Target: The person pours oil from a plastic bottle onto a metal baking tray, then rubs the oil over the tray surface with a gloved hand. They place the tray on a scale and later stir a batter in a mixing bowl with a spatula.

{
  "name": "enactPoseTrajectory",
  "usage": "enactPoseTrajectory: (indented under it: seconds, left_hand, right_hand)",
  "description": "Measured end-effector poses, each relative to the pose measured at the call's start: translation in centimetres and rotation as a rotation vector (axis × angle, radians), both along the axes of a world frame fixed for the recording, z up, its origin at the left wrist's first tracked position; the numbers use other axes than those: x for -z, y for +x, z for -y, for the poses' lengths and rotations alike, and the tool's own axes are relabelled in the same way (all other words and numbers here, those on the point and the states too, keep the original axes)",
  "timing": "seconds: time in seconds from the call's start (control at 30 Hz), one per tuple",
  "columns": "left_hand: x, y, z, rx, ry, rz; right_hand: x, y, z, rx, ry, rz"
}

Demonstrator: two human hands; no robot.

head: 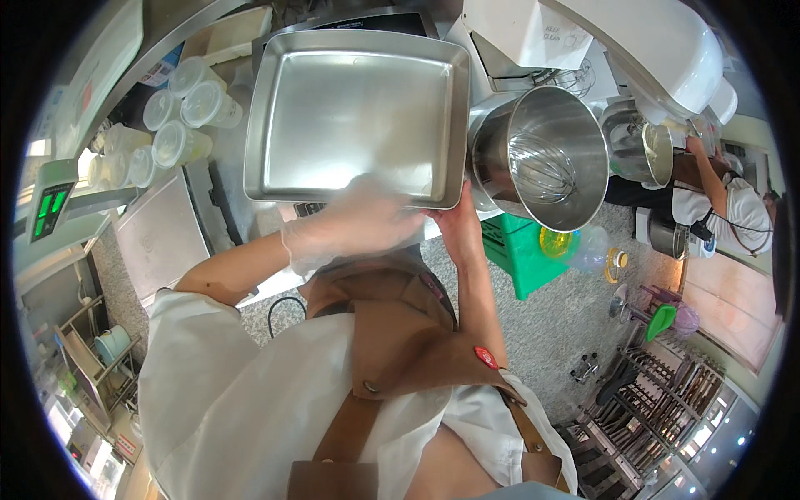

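Note:
A rectangular stainless-steel tray [359,119] with raised sides lies before me; nothing shows inside it. My right hand [457,219] grips its near right corner, fingers at the rim. Blurred by motion, my left hand [375,219] is over the near edge of the tray, in a loose clear plastic glove; whether it touches the tray I cannot tell. Part of a control panel [309,208] shows beneath the near rim. Just right of the tray, a deep steel mixing bowl [494,150] leans open towards me with a wire whisk [542,169] in it.
Several lidded clear plastic tubs [203,105] stand at the left, behind a flat metal-topped device [164,219]. A white stand mixer [675,50] is at the upper right. Under the bowl stands a green plastic stool [522,262]. A co-worker [719,187] works at the far right.

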State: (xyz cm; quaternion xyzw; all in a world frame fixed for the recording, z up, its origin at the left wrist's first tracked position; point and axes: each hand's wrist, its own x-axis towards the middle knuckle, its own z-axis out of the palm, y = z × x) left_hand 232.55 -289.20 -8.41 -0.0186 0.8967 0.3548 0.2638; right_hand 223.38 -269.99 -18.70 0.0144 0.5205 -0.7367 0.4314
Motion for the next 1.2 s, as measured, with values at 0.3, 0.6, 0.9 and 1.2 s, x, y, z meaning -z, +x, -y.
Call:
enactPoseTrajectory:
  seconds: [0.3, 0.6, 0.9, 1.2]
  left_hand:
    - [3.1, 0.7, 4.6, 0.153, -0.053, 0.050]
    - [9.6, -4.5, 7.7, 0.294, -0.165, -0.469]
    - [8.4, 0.3, 9.3, 0.634, -0.073, -0.302]
    - [10.6, -4.1, 9.7, 0.283, -0.233, -0.517]
  right_hand:
    - [0.3, 0.3, -0.2, 0.015, 0.101, -0.078]
    - [0.1, 0.0, -0.2, 0.041, 0.127, -0.069]
    - [0.3, -0.2, -0.1, 0.026, 0.112, -0.067]
    - [0.2, -0.3, -0.1, 0.032, 0.120, -0.077]
